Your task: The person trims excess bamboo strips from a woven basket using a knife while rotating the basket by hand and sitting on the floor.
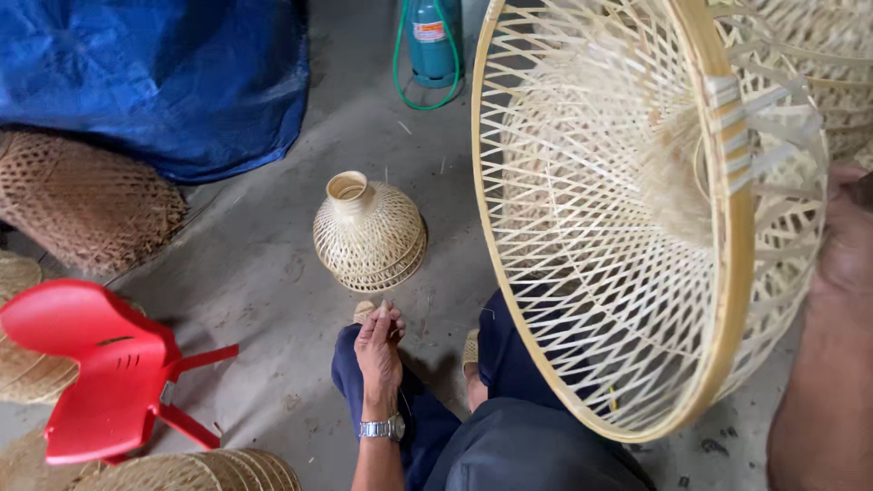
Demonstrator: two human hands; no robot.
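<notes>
My right hand grips the far side of a large open-weave bamboo shade, holding it tilted on edge over my lap so its hollow inside faces me. My left hand, with a metal watch on the wrist, reaches down past my knee to the concrete floor. Its fingertips are pinched together, and I see nothing between them. Just beyond those fingers stands a small finely woven bamboo shade with a narrow neck on top, apart from the hand.
A tipped red plastic chair lies at the left beside stacked woven pieces. A brown woven basket and a blue tarp fill the upper left. A teal gas cylinder with a green hose stands behind.
</notes>
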